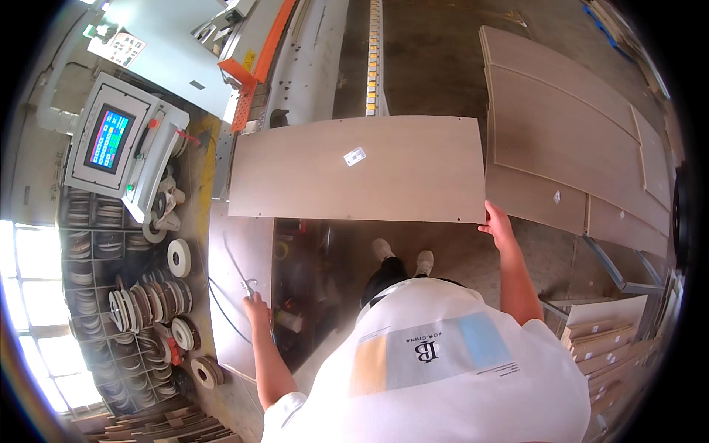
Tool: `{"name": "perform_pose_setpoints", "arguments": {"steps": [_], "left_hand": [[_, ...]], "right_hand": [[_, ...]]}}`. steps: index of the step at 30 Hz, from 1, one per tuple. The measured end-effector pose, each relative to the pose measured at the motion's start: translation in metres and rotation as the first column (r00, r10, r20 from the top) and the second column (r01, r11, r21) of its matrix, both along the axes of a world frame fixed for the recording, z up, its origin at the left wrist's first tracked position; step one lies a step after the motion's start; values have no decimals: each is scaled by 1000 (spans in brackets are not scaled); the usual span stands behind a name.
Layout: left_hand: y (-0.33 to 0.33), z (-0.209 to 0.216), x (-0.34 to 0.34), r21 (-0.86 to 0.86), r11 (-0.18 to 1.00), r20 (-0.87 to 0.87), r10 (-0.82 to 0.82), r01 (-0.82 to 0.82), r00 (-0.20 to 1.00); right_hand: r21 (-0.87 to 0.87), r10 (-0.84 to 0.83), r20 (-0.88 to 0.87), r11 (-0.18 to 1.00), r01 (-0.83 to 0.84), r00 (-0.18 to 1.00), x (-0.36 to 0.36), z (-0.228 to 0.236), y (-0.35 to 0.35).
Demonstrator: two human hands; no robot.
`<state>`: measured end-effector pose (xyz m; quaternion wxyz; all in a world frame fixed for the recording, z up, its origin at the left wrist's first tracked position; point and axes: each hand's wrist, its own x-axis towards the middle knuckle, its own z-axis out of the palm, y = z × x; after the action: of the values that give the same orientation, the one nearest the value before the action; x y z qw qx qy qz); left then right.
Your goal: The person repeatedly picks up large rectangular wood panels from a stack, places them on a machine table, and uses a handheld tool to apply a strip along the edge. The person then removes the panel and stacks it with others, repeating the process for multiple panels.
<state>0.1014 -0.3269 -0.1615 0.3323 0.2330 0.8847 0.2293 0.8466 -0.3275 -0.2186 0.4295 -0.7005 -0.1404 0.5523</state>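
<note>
The brown panel is lying across the upper middle of the frame, and your right hand is grasping it at its lower right corner, the thumb low and the fingers bending toward the edge. Your left hand, lower left of center, is closing around a metal hand tool; how tightly, you cannot tell from here. A dark hose is curving beside that hand, over a pale tabletop that is extending below the panel's left end.

The panel is showing a white label near its middle and small dark holes close to its corners. Above it, a strip with yellow pieces is running toward the top edge, and to the left of that an orange rail is slanting along a machine.

Farther out, a stack of brown boards is filling the upper right, just beside the panel's right end. A control console with a lit screen is standing at the left, and rolls of edging are crowding a rack beneath it. Narrower boards are leaning at the lower right. Your pale shoes are resting on the floor below the panel.
</note>
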Motion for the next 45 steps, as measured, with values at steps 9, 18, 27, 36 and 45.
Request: {"name": "perform_pose_setpoints", "arguments": {"steps": [9,18,27,36,45], "left_hand": [[-65,100,227,-378,237,217,-917,895,334],[-65,48,100,-161,878,-141,-472,451,870],[-64,84,170,-246,595,230,-731,765,642],[-47,-3,237,-10,321,428,-855,947,294],[11,5,124,292,940,518,-2,-175,855]], "right_hand": [[-103,108,47,989,-102,993,-2,17,18],[-112,151,163,985,-134,975,5,8,22],[-54,137,318,991,-126,938,22,-23,29],[-209,165,332,973,-98,929,-9,34,47],[-283,223,346,951,-126,911,-13,69,49]]}}
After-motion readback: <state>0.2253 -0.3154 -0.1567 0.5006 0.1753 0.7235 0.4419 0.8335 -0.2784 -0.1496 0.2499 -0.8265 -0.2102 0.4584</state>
